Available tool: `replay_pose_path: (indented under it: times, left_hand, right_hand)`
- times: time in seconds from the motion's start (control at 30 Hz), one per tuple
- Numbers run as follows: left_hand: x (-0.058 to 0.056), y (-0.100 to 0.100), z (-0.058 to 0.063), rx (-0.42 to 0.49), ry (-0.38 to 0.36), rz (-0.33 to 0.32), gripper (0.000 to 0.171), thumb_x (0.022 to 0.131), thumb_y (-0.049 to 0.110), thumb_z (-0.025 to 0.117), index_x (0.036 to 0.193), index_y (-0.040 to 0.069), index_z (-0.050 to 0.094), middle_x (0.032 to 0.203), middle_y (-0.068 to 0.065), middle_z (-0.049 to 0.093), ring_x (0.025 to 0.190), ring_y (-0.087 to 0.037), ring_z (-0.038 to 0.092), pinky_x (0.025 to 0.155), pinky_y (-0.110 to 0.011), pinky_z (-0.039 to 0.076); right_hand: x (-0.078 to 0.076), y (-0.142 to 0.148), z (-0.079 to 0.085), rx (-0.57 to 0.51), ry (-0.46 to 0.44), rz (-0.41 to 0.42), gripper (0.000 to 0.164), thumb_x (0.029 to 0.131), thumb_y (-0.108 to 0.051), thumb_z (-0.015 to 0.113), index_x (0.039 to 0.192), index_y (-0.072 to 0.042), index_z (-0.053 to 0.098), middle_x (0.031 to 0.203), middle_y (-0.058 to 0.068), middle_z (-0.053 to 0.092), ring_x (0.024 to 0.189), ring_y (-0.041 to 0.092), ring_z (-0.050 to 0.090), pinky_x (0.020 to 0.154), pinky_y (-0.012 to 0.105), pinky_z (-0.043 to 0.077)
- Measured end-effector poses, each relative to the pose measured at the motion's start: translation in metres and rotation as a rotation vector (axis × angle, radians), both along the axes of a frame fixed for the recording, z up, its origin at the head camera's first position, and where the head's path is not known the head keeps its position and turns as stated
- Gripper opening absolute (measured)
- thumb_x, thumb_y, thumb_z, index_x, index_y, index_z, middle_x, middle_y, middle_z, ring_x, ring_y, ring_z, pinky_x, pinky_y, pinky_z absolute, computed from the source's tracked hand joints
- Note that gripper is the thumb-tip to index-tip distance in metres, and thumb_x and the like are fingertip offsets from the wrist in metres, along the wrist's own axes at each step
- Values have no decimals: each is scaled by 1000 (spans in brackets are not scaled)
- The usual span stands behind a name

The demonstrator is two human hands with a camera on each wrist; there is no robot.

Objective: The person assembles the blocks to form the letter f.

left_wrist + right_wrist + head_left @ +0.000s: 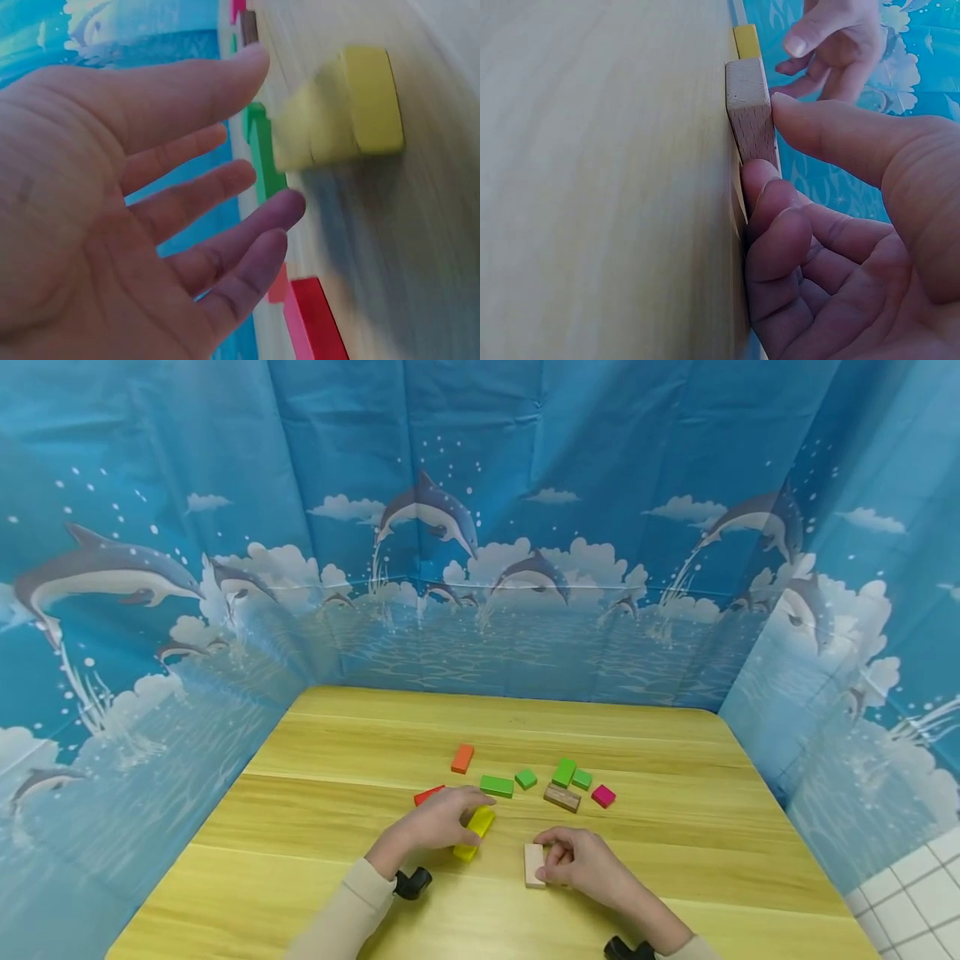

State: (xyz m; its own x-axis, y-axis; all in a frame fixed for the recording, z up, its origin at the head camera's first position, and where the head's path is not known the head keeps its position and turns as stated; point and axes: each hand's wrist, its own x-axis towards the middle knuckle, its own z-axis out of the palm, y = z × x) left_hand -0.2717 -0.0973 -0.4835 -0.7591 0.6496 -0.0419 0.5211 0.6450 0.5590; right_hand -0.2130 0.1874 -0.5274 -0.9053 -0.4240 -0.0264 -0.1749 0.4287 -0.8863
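My left hand (442, 818) hovers over a yellow block group (475, 833), thumb and fingers spread apart. In the left wrist view, the yellow blocks (375, 101) stand in a row beyond the fingertips, with a gap between. My right hand (588, 864) has its thumb and a curled finger at the edges of a plain wooden block (533, 866), which lies flat on the table. In the right wrist view, the thumb touches the wooden block (750, 105) and the other fingers curl beside it. A red block (429, 794) is partly hidden by the left hand.
Beyond the hands lie an orange block (462, 758), a long green block (497, 786), a small green block (526, 778), two touching green blocks (564, 772), a brown block (562, 797) and a magenta block (603, 796). A dolphin curtain (480, 635) borders the wooden table (337, 735).
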Motion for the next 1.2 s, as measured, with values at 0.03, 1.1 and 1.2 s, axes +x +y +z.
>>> replay_pose_path:
  times: [0.03, 1.1, 1.2]
  left_hand:
    - [-2, -2, -1, 1, -11, -5, 64, 86, 17, 82, 144, 14, 57, 136, -1, 59, 103, -19, 61, 83, -28, 52]
    - [-21, -22, -19, 24, -180, -107, 88, 77, 21, 90, 151, 10, 45, 111, 2, 55, 78, -9, 50, 68, -23, 46]
    - [-23, -22, -19, 39, -179, -103, 84, 76, 21, 91, 147, 10, 48, 114, 1, 54, 78, -10, 51, 69, -23, 46]
  right_hand:
    - [0, 0, 0, -3, -2, -1, 48, 85, -18, 83, 125, 0, 65, 84, 5, 65, 63, 13, 56, 52, 21, 44]
    - [-1, 2, -4, 38, 7, 12, 44, 87, -22, 82, 123, -4, 66, 83, 2, 66, 63, 11, 55, 52, 21, 45]
    - [-3, 2, -4, 39, 10, 6, 43, 86, -22, 82, 123, -5, 66, 83, 2, 66, 64, 12, 55, 53, 21, 45]
